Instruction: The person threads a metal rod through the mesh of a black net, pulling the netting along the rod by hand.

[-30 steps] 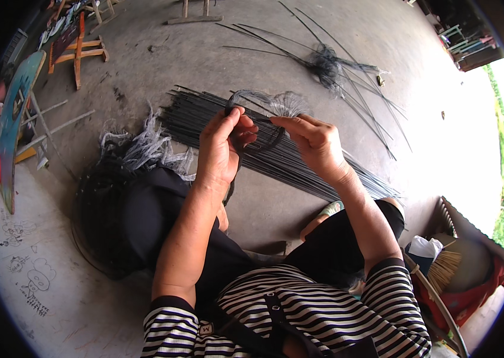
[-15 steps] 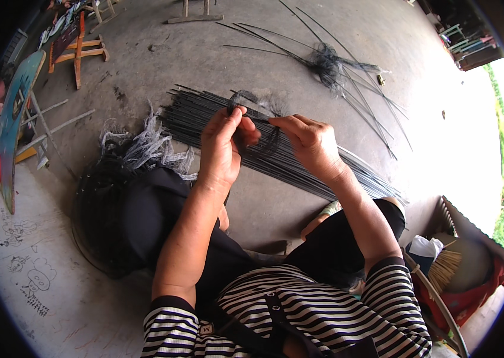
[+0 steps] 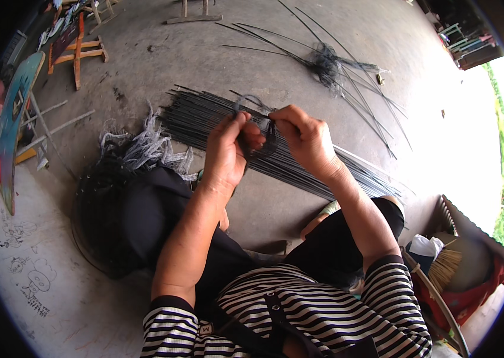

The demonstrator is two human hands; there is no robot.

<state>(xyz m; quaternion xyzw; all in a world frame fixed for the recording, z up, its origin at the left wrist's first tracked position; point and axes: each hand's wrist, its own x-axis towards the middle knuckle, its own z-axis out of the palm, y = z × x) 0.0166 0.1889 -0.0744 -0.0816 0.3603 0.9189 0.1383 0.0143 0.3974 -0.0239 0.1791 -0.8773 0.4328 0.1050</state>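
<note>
My left hand (image 3: 226, 146) and my right hand (image 3: 306, 140) are raised over a bundle of thin dark rods (image 3: 293, 170) lying on the floor. Between them is a bunch of dark, thread-like strands (image 3: 271, 137), bent into a loop above my left fingers and hanging in a blurred curve below. My left fingers are curled around one side of it. Thumb and forefinger of my right hand pinch the other side. A heap of grey, stringy strands (image 3: 159, 149) lies left of the rods, beside my dark-clad knee.
More thin rods with a dark tangle of strands (image 3: 326, 67) lie farther off on the concrete floor (image 3: 174, 53). Wooden stands (image 3: 78, 56) and a blue board (image 3: 16, 125) are at left. At lower right is a red container (image 3: 457, 304) beside a straw brush (image 3: 444, 268).
My hands have drawn closer together, with the right one shifting slightly up. The strands between them now form a rounder loop.
</note>
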